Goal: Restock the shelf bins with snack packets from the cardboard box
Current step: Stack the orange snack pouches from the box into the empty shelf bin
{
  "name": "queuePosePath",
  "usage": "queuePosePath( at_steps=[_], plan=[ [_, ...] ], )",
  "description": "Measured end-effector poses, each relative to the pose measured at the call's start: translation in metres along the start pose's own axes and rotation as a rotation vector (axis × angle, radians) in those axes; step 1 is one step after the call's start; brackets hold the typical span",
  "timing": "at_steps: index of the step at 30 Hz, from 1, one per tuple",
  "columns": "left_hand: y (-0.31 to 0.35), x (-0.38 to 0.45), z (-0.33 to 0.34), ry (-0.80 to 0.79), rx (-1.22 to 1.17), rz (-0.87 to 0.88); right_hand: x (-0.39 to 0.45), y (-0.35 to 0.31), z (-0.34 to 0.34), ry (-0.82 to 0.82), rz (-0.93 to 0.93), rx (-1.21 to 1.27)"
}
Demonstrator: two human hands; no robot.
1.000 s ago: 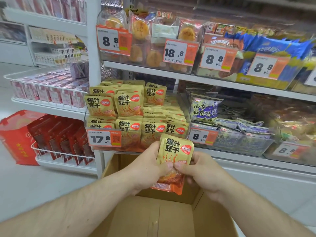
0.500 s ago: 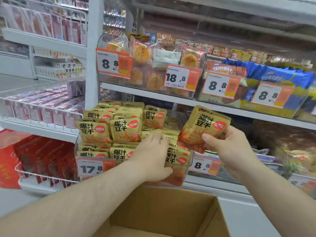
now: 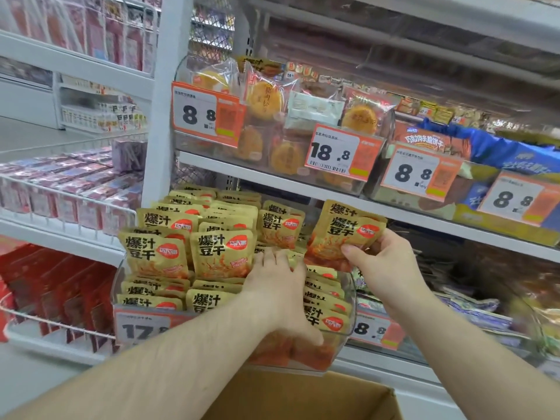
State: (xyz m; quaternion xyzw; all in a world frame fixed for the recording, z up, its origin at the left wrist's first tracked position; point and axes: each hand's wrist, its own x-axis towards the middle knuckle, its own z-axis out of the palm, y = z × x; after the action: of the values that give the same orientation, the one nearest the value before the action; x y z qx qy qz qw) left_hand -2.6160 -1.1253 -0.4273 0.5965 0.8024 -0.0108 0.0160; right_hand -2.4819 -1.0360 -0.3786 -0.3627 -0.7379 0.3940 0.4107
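A shop aisle with white shelves. The clear bin, tagged 17.8, holds yellow packets printed 爆汁豆干. The right hand pinches several such packets above the bin; the left hand, fingers straight, presses into the rows. The cardboard box sits below.

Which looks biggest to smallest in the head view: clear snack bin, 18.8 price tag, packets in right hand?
1. clear snack bin, clearly largest.
2 and 3. 18.8 price tag and the packets in the right hand look alike; the packets are nearer, so no ranking.
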Motion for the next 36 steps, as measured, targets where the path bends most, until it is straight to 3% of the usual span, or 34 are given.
queuePosePath(
  at_steps=[11,23,31,36],
  plan=[
    [-0.005,-0.018,0.014,0.271,0.013,0.073,0.023,-0.007,0.035,-0.147,-0.151,-0.17],
    [-0.006,-0.017,0.02,0.343,0.006,0.103,0.037,0.008,0.062,-0.285,-0.203,-0.326],
    [-0.005,-0.017,0.019,0.336,0.032,0.094,0.048,0.013,0.081,-0.28,-0.014,-0.301],
    [-0.004,-0.016,0.019,0.319,0.042,0.083,0.053,0.015,0.084,-0.251,0.17,-0.142]
  ],
)
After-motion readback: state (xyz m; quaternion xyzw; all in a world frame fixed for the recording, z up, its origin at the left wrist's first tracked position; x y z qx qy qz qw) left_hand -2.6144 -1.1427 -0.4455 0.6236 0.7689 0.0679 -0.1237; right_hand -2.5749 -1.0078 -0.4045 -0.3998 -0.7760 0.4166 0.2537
